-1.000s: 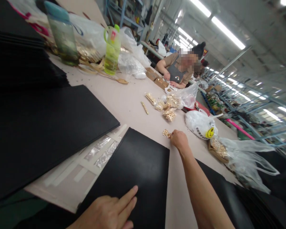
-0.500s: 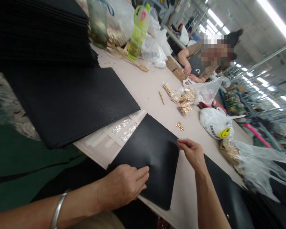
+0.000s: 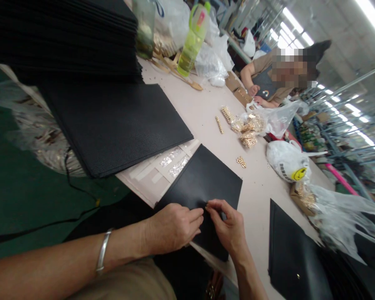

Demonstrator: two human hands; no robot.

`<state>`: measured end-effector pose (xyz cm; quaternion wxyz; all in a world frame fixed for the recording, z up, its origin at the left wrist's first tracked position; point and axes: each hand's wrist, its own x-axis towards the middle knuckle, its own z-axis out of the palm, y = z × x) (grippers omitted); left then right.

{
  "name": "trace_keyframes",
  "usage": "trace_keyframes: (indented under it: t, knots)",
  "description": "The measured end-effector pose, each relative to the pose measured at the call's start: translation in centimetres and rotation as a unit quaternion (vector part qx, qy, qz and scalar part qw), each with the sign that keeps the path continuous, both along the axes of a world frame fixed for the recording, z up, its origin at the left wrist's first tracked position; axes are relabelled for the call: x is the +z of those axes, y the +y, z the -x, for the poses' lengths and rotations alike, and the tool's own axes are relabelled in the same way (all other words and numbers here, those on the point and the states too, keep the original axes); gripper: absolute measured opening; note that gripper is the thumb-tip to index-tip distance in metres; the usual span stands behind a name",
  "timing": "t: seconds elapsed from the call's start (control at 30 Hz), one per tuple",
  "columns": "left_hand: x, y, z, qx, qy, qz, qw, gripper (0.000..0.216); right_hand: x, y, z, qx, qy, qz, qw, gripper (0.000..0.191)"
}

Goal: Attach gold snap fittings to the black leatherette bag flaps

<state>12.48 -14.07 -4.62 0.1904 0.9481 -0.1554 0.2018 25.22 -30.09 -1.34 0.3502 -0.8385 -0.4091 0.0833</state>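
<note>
A smooth black leather-like panel (image 3: 203,175) lies in front of me, its near edge reaching past the table edge. My left hand (image 3: 178,227) is closed at the panel's near side, fingertips together on its top and the thumb hidden. From the right, my right hand (image 3: 226,223) pinches a tiny gold-coloured piece between thumb and forefinger, mostly covered by the fingertips. Those fingertips touch the panel's middle, close to the left fingertips. Beyond the panel lies a small pile of gold-coloured metal pieces (image 3: 241,162).
Black panels (image 3: 121,129) are stacked at the left, beside a taller black stack (image 3: 65,41). Another black panel (image 3: 295,246) with a gold fitting lies at the right. Bagged gold hardware (image 3: 249,129), a green bottle (image 3: 192,41) and a white bag (image 3: 286,160) stand farther back. A co-worker (image 3: 265,79) sits opposite.
My right hand has moved left and nearer, from the panel's right edge to its middle beside my left fingertips. My left hand stays at the panel. The view has shifted slightly.
</note>
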Motion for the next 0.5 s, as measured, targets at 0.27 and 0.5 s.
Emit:
trace_keyframes:
  t: [0.27, 0.5]
  knots:
    - [0.2, 0.1, -0.1, 0.002, 0.004, 0.014, 1.0, 0.026, 0.6, 0.4, 0.1, 0.038, -0.015, 0.025, 0.999, 0.01]
    - [0.3, 0.1, -0.2, -0.002, -0.011, 0.012, 1.0, 0.022, 2.2, 1.9, -1.3, -0.044, 0.137, 0.157, 0.977, 0.007]
